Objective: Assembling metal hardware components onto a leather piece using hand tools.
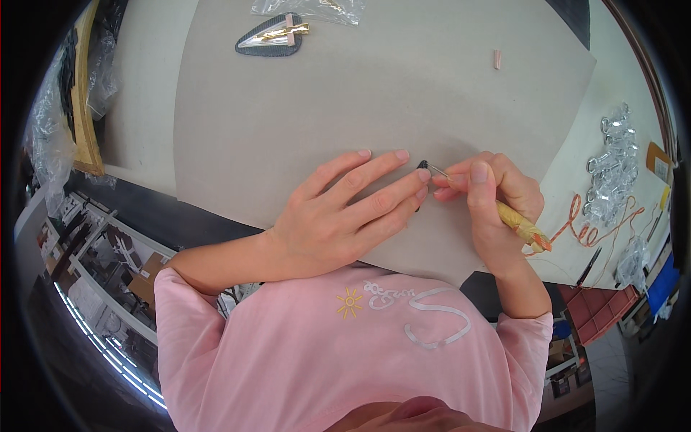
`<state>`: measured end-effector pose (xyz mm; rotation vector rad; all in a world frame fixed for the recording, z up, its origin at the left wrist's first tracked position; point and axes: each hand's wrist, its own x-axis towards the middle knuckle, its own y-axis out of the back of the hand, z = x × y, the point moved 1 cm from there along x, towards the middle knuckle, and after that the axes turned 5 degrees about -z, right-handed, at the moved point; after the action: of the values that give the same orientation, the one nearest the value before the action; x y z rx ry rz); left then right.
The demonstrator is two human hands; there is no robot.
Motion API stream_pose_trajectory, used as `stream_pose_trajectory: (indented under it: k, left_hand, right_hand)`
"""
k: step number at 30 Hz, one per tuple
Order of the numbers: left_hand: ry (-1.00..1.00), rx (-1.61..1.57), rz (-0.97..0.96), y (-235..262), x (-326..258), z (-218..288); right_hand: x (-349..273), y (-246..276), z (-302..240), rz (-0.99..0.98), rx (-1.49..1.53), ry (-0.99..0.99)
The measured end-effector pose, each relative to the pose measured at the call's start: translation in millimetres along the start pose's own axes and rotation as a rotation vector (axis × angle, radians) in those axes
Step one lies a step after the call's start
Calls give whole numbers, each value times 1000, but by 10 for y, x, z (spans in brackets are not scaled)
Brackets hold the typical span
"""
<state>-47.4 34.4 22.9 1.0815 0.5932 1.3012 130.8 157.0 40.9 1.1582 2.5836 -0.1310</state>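
My left hand (342, 205) lies palm down with its fingers stretched out over the grey board. Two of its fingertips press on a small black piece (422, 165), most of which they cover. My right hand (502, 191) is closed round a thin metal-tipped tool (520, 225) with a yellow wrapped handle. The tool's tip meets or almost meets the black piece beside my left fingertips. At the upper left of the board rests a dark teardrop-shaped piece (248, 49) with a gold clip (284, 31) on it.
The grey board (288, 108) covers much of the white table. A small pink piece (497, 59) lies far right on it. Metal rings in clear plastic (612, 165) and orange cord (576, 216) lie at the right. A clear bag (317, 9) is at the far edge.
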Motion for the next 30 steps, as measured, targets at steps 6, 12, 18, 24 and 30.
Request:
stream_pose_trajectory:
  k: [6,12,18,24,30]
  left_hand:
    - [-14,18,-42,41,-24,-1]
    - [-41,52,-48,70,-4,-14]
    - [-27,39,-12,43,-40,19]
    - [-9,14,-27,28,-31,3]
    - [37,0,-44,30,-37,-3]
  right_hand:
    - [-18,-28,-6,-23,-181,71]
    - [98,60,-20,46,174,-8]
    - [114,25,-4,-8,19,20]
    - [116,20,-3,14,31,-4]
    - [161,23,-43,-36,-36,-40]
